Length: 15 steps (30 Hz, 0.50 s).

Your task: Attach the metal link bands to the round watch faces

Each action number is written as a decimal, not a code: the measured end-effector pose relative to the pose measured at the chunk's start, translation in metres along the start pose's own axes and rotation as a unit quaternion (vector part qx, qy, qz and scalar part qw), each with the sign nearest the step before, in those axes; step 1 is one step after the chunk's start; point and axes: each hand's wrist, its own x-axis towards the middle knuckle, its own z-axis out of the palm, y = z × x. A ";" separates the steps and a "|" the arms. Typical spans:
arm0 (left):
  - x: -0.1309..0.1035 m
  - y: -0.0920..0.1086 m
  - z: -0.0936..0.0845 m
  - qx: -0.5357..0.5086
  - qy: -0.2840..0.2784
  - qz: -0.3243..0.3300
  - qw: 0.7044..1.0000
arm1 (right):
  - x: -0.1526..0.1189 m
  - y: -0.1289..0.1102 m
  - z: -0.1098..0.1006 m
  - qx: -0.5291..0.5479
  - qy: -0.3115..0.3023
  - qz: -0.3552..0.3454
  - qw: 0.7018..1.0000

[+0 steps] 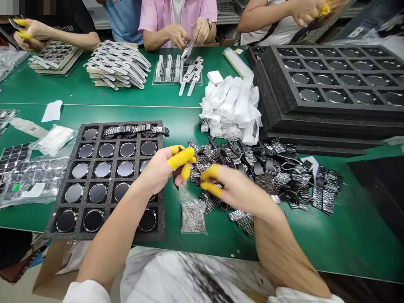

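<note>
My left hand (168,166), with yellow finger cots on its fingertips, is closed on a dark piece (176,182) that looks like a black watch band. Most of that piece is hidden by the fingers. Just to the right is my right hand (225,185), also in yellow finger cots and smeared by motion, so its grip is unclear. Behind and below it lies a heap of black metal watch bands (236,155). Under my left forearm is a grey foam tray (107,185) of round watch cases (98,193). One black link watch band (135,129) rests across its top row.
A clear bag of small metal pins (193,216) lies between my hands and the table's front edge. White wrapped packets (230,105) are piled ahead. Stacked black foam trays (290,97) stand at right. Across the green table (120,101), co-workers handle white watch straps (118,63).
</note>
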 end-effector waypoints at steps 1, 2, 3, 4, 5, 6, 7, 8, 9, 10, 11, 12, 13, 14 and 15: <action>0.000 0.000 0.000 -0.022 0.002 0.015 1.000 | -0.004 -0.002 0.009 -0.039 -0.085 0.003 0.996; 0.000 0.000 -0.001 -0.035 0.003 0.022 0.999 | -0.007 -0.006 0.019 -0.078 -0.158 0.009 0.984; -0.001 0.000 0.000 -0.044 0.004 0.022 0.999 | -0.009 -0.010 0.029 -0.117 -0.210 0.019 0.971; -0.001 0.000 0.000 -0.050 0.008 0.017 0.999 | -0.010 -0.014 0.039 -0.150 -0.241 0.031 0.958; -0.002 0.000 0.000 -0.056 0.014 0.010 0.998 | -0.010 -0.019 0.048 -0.175 -0.256 0.043 0.950; -0.002 0.000 0.000 -0.062 0.018 0.005 0.998 | -0.010 -0.022 0.055 -0.192 -0.259 0.053 0.945; -0.003 0.001 0.001 -0.070 0.017 0.000 0.997 | -0.010 -0.024 0.061 -0.203 -0.259 0.056 0.943; -0.004 0.002 0.001 -0.079 0.013 -0.004 0.997 | -0.009 -0.025 0.066 -0.209 -0.258 0.052 0.942; -0.005 0.002 0.002 -0.088 0.010 -0.004 0.996 | -0.009 -0.025 0.069 -0.210 -0.257 0.047 0.942; -0.006 0.003 0.002 -0.096 0.011 -0.003 0.995 | -0.009 -0.024 0.071 -0.210 -0.258 0.042 0.942; -0.006 0.003 0.002 -0.101 0.017 -0.001 0.995 | -0.009 -0.023 0.071 -0.207 -0.261 0.037 0.942; -0.005 0.002 0.002 -0.107 0.029 0.001 0.994 | -0.010 -0.021 0.071 -0.204 -0.265 0.034 0.942; -0.004 0.002 0.002 -0.112 0.043 0.001 0.993 | -0.010 -0.020 0.069 -0.200 -0.267 0.034 0.942; -0.003 0.001 0.002 -0.115 0.056 0.000 0.992 | -0.010 -0.019 0.066 -0.197 -0.266 0.037 0.943; -0.001 0.000 0.002 -0.116 0.066 -0.003 0.991 | -0.010 -0.019 0.064 -0.195 -0.265 0.042 0.943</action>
